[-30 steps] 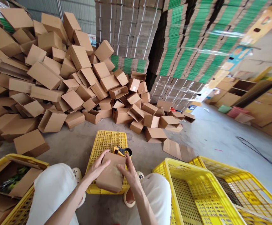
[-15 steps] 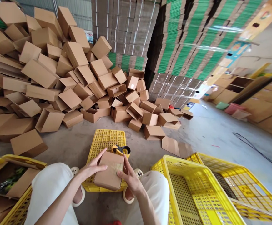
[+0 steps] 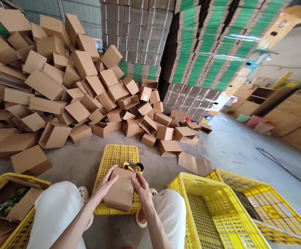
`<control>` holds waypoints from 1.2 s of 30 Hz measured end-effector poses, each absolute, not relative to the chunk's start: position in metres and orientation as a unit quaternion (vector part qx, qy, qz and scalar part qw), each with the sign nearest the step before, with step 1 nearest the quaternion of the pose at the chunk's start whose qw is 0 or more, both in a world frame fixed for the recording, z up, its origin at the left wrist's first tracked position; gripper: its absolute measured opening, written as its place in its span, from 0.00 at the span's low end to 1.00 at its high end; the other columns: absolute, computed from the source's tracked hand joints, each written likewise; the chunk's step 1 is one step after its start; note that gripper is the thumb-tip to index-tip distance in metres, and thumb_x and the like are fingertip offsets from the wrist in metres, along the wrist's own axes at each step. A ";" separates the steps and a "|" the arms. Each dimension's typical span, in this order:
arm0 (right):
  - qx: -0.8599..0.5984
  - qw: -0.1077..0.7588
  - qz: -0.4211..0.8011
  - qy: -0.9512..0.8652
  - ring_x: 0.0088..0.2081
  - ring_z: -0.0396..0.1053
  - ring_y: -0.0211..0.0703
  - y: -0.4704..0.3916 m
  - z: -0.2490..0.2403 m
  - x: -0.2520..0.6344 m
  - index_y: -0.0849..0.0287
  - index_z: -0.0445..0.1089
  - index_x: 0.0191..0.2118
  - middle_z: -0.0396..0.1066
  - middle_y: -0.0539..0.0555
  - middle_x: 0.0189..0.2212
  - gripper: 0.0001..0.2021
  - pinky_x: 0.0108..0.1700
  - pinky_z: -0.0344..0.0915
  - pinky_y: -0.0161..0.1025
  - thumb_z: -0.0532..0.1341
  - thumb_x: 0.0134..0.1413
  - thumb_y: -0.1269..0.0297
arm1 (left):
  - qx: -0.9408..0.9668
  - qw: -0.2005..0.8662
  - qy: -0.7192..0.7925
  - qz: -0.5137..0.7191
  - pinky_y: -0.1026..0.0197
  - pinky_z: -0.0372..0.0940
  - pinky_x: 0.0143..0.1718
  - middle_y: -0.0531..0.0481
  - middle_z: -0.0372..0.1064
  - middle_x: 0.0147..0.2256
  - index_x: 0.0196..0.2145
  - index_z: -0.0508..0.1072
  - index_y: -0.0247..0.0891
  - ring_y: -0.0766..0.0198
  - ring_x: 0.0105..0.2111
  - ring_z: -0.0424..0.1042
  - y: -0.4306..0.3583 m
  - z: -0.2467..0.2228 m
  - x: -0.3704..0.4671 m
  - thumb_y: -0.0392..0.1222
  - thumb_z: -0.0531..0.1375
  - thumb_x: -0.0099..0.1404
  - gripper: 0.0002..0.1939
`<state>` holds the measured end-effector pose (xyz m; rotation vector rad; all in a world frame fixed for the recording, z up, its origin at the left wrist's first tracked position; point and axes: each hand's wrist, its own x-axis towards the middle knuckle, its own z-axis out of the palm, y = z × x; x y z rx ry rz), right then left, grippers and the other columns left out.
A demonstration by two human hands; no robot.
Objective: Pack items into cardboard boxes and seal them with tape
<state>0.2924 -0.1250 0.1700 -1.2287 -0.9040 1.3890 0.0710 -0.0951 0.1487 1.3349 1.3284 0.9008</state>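
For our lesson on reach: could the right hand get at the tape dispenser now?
Probably yes: the tape dispenser lies just past the right hand, apparently unobstructed, though that hand holds a cardboard box.

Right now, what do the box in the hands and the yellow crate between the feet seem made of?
Box: likely cardboard, matte brown with folded edges; its glossy patch may be clear tape. Crate: probably moulded plastic, faintly shiny, from its even yellow and regular grid of holes.
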 end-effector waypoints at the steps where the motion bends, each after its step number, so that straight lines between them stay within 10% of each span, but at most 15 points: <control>1: -0.501 0.505 0.587 -0.386 0.66 0.70 0.65 -0.127 0.169 0.294 0.50 0.73 0.65 0.73 0.60 0.65 0.42 0.62 0.71 0.57 0.74 0.47 0.36 | 0.558 0.483 0.557 0.381 0.49 0.59 0.72 0.50 0.61 0.73 0.71 0.63 0.51 0.50 0.72 0.60 -0.094 0.147 0.072 0.61 0.56 0.73 0.33; 12: -0.458 0.544 0.600 -0.366 0.70 0.65 0.63 -0.128 0.172 0.280 0.49 0.72 0.67 0.71 0.58 0.67 0.40 0.69 0.64 0.60 0.75 0.50 0.40 | 0.573 0.428 0.574 0.399 0.52 0.55 0.73 0.48 0.63 0.71 0.69 0.67 0.45 0.54 0.74 0.58 -0.081 0.133 0.066 0.61 0.51 0.76 0.31; 18: -0.435 0.535 0.602 -0.402 0.73 0.59 0.59 -0.143 0.160 0.253 0.41 0.54 0.77 0.58 0.50 0.75 0.52 0.69 0.65 0.55 0.74 0.49 0.37 | 0.585 0.406 0.577 0.400 0.53 0.54 0.74 0.47 0.63 0.71 0.71 0.66 0.43 0.55 0.73 0.58 -0.082 0.129 0.045 0.63 0.49 0.76 0.35; 24: -0.492 0.536 0.540 -0.424 0.66 0.69 0.59 -0.111 0.145 0.235 0.51 0.65 0.71 0.72 0.59 0.65 0.43 0.67 0.67 0.52 0.65 0.56 0.33 | 0.591 0.358 0.611 0.385 0.52 0.58 0.72 0.45 0.67 0.69 0.70 0.68 0.42 0.53 0.70 0.65 -0.077 0.128 0.028 0.63 0.51 0.75 0.34; 29: -0.614 0.482 0.487 -0.392 0.76 0.52 0.60 -0.123 0.067 0.237 0.58 0.65 0.70 0.61 0.63 0.73 0.51 0.75 0.53 0.57 0.60 0.51 0.23 | 0.573 0.303 0.670 0.361 0.48 0.66 0.67 0.42 0.75 0.63 0.66 0.73 0.42 0.48 0.64 0.73 -0.073 0.116 -0.011 0.64 0.52 0.74 0.33; 36: -0.611 0.452 0.549 -0.349 0.60 0.75 0.66 -0.156 0.018 0.247 0.52 0.77 0.58 0.80 0.63 0.55 0.40 0.57 0.74 0.62 0.59 0.54 0.24 | 0.521 0.297 0.720 0.348 0.45 0.65 0.67 0.36 0.79 0.58 0.54 0.81 0.38 0.42 0.64 0.73 -0.075 0.097 -0.068 0.69 0.51 0.72 0.35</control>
